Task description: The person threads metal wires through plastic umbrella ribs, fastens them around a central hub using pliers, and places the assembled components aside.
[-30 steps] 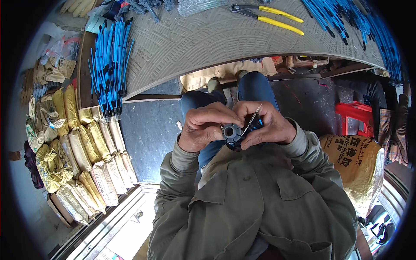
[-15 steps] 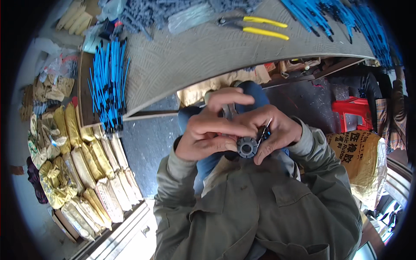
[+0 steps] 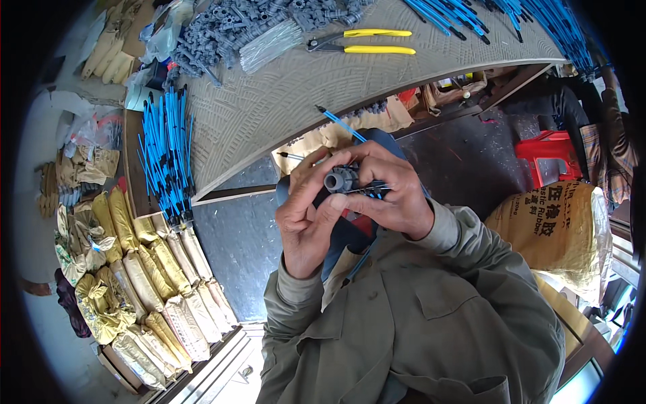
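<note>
Hands, left (image 3: pixel 311 222) & right (image 3: pixel 390 195), pinch grey plastic fitting (image 3: pixel 338 180) w/ fingertips.

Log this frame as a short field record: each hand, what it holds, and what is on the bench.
left hand: grips small grey plastic fitting from the left
right hand: closed on fitting's right side, thin wires under fingers
held height: above lap, off the bench
workbench: yellow-handled pliers, grey fittings pile, blue rods
floor left: tan packed bags

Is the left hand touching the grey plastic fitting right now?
Touching. The head view shows the left hand with its thumb pressed against the side of the grey plastic fitting, fingers curled behind it, while the right hand closes over it from the other side.
</note>
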Motion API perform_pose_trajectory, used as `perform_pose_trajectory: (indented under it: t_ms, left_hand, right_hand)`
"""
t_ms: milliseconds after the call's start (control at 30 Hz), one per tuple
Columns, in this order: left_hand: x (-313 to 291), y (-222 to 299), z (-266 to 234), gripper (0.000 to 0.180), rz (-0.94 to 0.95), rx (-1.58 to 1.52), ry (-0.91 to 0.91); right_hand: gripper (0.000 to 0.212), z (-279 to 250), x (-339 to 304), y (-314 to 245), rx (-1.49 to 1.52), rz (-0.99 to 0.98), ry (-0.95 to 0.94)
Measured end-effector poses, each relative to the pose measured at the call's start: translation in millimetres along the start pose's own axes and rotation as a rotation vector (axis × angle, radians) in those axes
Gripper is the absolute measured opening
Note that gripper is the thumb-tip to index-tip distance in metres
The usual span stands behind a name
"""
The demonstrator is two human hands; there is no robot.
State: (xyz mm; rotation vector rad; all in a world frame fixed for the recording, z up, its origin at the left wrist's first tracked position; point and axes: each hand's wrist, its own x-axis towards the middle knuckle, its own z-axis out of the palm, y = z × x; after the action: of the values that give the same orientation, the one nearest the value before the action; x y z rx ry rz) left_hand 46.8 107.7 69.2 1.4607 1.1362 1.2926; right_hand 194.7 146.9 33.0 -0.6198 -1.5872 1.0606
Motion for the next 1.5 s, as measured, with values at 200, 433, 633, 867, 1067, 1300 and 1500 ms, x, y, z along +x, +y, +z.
perform_pose_trajectory:
  t_ms: [200,433,633,867,1067,1300,1500]
  left_hand:
    - [-9.7,-16.6,-2.6,0.033,0.003,-0.013,0.179]
    - [-9.7,-19.3,11.3,0.030,0.089,-0.060,0.257]
    - [-11.1,-26.1,12.5,0.032,0.095,-0.061,0.333]
    - [-10.3,-29.0,9.7,0.033,0.131,0.011,0.317]
    - [-5.4,-34.2,-2.6,0.032,0.086,-0.171,0.194]
    - [-10.1,-32.7,0.5,0.033,0.072,-0.173,0.280]
    - [-11.5,-31.0,3.9,0.035,0.148,-0.104,0.258]
  right_hand:
    - [0.029,-17.7,10.1,-13.9,0.481,0.298,-0.248]
    - [0.027,4.4,-31.5,13.3,0.101,0.068,0.059]
    - [0.017,11.4,-26.8,19.9,-0.043,-0.046,0.087]
    - [0.016,-7.2,-12.2,19.5,-0.053,-0.018,-0.167]
    - [0.019,-16.3,-0.8,34.7,0.136,0.116,-0.333]
    - [0.014,-0.7,4.9,17.3,0.636,0.326,-0.135]
    - [0.024,-7.3,9.7,21.7,0.620,0.283,-0.283]
